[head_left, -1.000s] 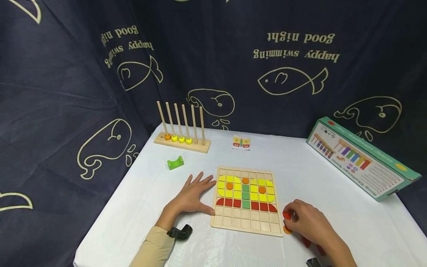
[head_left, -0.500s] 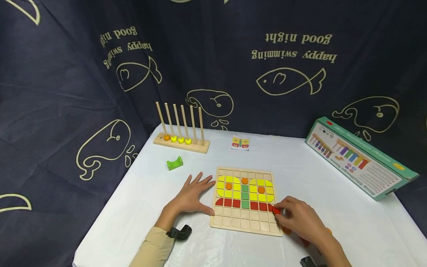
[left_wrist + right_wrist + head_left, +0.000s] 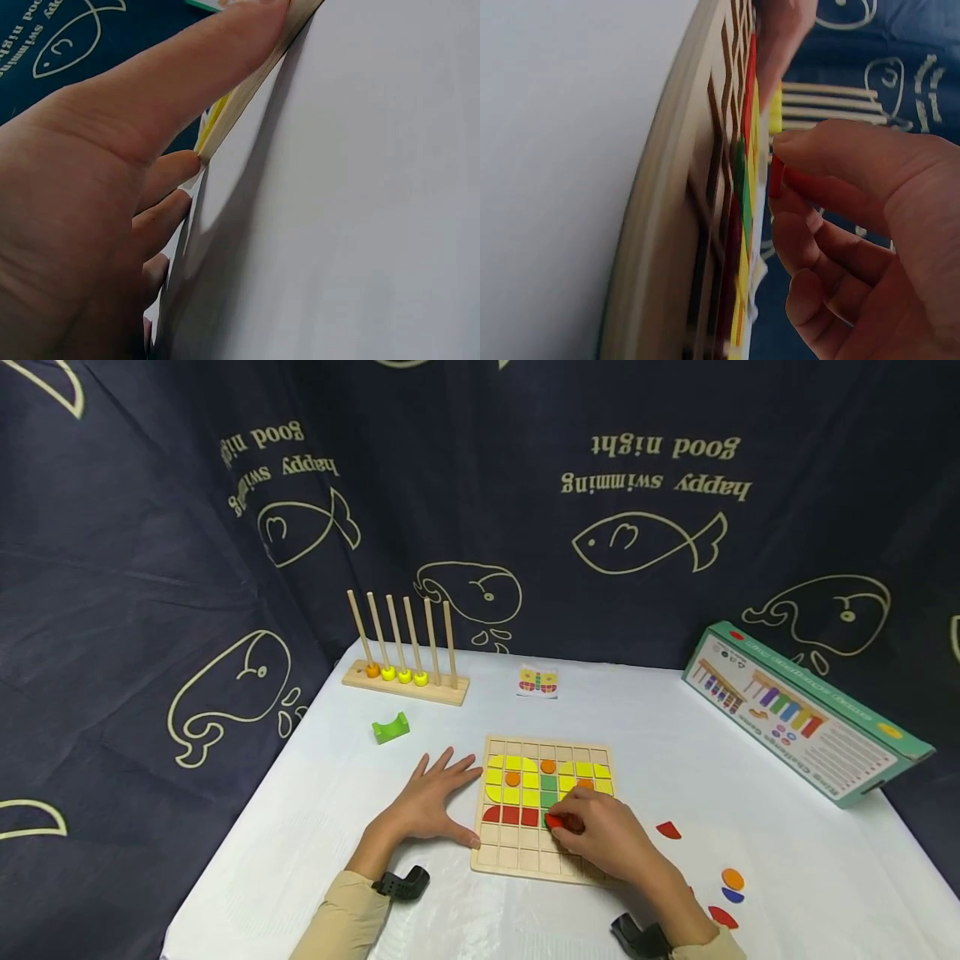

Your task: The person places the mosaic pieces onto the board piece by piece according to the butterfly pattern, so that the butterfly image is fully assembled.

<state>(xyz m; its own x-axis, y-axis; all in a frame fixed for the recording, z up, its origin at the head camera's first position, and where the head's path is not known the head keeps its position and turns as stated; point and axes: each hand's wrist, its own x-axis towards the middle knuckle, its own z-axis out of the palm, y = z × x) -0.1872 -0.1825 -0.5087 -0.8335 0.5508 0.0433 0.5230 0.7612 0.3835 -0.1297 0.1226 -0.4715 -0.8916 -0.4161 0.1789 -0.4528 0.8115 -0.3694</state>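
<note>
A wooden grid board (image 3: 528, 861) lies on the white table, filled in part with yellow, orange, green and dark red flat pieces. My left hand (image 3: 426, 802) rests beside it with fingers spread, thumb and fingertips at its left edge; the left wrist view shows the thumb (image 3: 225, 56) along that edge. My right hand (image 3: 609, 835) is over the middle of the board and pinches a small red piece (image 3: 777, 176) between thumb and forefinger, close to the lowest green square. It hides part of the red row and the right yellow wing.
Right of the board lie loose red pieces (image 3: 668, 831), an orange disc (image 3: 732, 879) and a blue piece (image 3: 732, 895). Behind stand a peg rack (image 3: 405, 687) with beads, a green curved block (image 3: 391, 728), a butterfly pattern card (image 3: 537, 682) and a long box (image 3: 802, 718).
My right hand has carried the red piece from the table right of the board leftward to the board's middle, uncovering loose pieces. My left hand stays at the left edge.
</note>
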